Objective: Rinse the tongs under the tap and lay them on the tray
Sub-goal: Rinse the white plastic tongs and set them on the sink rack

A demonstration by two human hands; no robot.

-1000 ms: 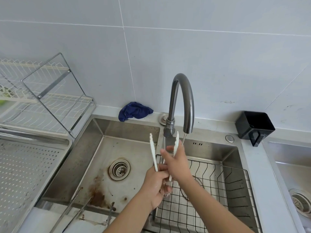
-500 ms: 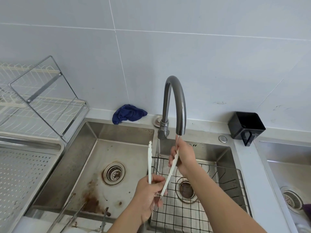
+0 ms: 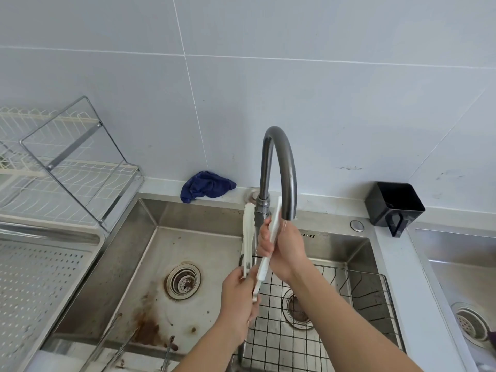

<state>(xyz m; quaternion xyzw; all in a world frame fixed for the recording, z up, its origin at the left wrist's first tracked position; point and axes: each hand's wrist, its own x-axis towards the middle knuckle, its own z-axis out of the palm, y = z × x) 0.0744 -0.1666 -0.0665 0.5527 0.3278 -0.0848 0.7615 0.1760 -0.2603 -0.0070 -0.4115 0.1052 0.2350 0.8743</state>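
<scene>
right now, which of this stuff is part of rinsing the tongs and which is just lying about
In the job: tongs, gripped by left hand and right hand; tap; tray.
Lying about: blue cloth, black cup, dish rack, wire basket.

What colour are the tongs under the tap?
The tongs are plain white. The head view, the only one, shows them clearly beside the tap.

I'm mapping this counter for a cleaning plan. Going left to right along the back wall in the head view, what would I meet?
Wire metal dish rack → crumpled dark blue cloth → curved grey metal tap → square black plastic container.
</scene>
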